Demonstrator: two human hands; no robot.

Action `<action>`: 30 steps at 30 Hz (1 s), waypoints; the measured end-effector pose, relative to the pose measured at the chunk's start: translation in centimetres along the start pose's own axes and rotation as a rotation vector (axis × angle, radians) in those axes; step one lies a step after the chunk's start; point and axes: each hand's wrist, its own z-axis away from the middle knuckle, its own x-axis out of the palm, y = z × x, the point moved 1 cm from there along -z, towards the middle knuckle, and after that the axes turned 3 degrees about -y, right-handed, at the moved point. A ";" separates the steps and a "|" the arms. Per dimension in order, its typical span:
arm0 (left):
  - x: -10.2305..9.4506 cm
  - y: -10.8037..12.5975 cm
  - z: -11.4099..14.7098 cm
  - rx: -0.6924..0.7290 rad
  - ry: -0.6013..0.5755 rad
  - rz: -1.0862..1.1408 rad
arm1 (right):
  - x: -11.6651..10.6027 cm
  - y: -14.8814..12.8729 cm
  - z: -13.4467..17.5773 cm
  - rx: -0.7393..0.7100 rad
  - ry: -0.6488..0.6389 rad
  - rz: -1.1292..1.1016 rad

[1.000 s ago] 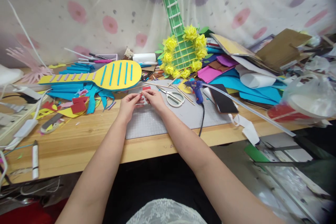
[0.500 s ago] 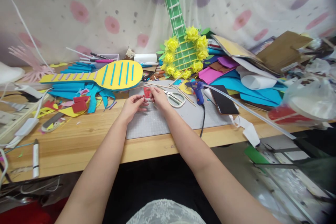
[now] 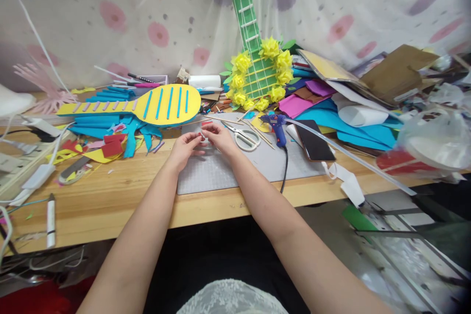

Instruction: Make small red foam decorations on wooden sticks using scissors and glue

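Above the grey cutting mat [image 3: 206, 176], my left hand [image 3: 185, 150] pinches a small red paper piece [image 3: 200, 135] between thumb and forefinger, its other fingers loosely extended. My right hand [image 3: 220, 138] meets it from the right, fingertips closed together at the same red piece. A flat red paper scrap [image 3: 208, 123] lies just behind my right fingers, mostly covered by them. Beside my right hand rest scissors [image 3: 247, 140] with pale handles, blades partly under thin wooden sticks. Farther right is a blue hot glue gun [image 3: 278, 132] with a clear glue stick in it.
A yellow paper guitar shape [image 3: 167, 104] with blue strips lies behind left. A green guitar [image 3: 257, 76] with yellow flowers leans at the back. A black phone [image 3: 314, 141] sits right of the glue gun. Paper scraps [image 3: 112, 146] and a marker [image 3: 50, 221] lie left.
My right hand has shifted slightly left, its fingertips coming to the small red piece and covering more of the flat red scrap. My left hand stays nearly in place.
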 end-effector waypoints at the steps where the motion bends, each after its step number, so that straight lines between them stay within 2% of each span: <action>1: -0.1 0.0 -0.1 -0.001 0.019 0.029 | -0.3 -0.2 -0.1 0.008 0.029 0.007; 5: -0.3 0.0 -0.3 -0.026 0.073 0.146 | -2.5 -1.4 -0.6 0.036 0.133 0.102; 8: -0.5 0.1 -0.5 -0.036 0.119 0.196 | -4.9 -2.8 -0.8 0.113 0.168 0.205; 10: -0.7 0.2 -0.6 -0.036 0.154 0.232 | -6.6 -3.7 -0.6 0.174 0.161 0.465; 13: -1.0 0.2 -0.9 -0.046 0.181 0.312 | -8.4 -4.9 0.4 0.152 0.185 1.061; 15: -1.1 0.2 -0.9 -0.066 0.171 0.374 | -8.8 -5.2 1.4 0.194 0.123 1.347; 17: -1.1 0.2 -0.9 -0.090 0.126 0.448 | -8.9 -4.9 2.2 0.250 0.027 1.494; 20: -0.9 0.3 -0.7 -0.118 0.032 0.543 | -8.7 -4.2 2.9 0.266 -0.046 1.598; 24: -0.9 0.5 -0.5 -0.137 -0.030 0.587 | -8.9 -3.6 2.8 0.261 -0.078 1.628; 30: -1.5 0.5 -0.7 -0.219 -0.096 0.758 | -10.7 -4.5 2.9 0.259 -0.108 1.329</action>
